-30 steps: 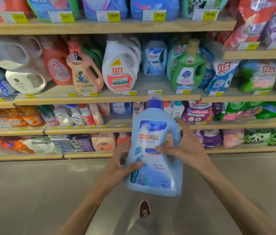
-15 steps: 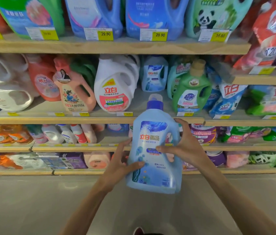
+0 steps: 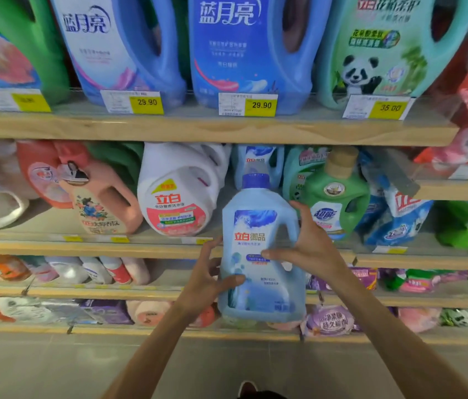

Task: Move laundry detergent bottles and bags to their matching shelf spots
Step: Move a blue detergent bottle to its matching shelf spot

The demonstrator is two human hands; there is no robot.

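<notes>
A pale blue detergent bottle (image 3: 258,254) is held upright in the air in front of the shelving, gripped from both sides: the left hand (image 3: 207,280) is curled round its lower left edge with the thumb laid across the front, and the right hand (image 3: 310,246) is wrapped round the handle side with the thumb pressed on the label. A bottle of the same kind (image 3: 258,162) can be seen at the back of the middle shelf (image 3: 83,249), in the gap between a leaning white bottle (image 3: 181,194) and a green bottle (image 3: 333,197), so that gap is judged to be the intended spot. The base of the held bottle hangs below the shelf's front edge; if it is pushed forward without being raised, it could be caught on that edge and tipped back. The gap looks narrow, and the white bottle, already tilted, might be nudged over, or the green bottle struck by the right knuckles, which are close beside it
</notes>
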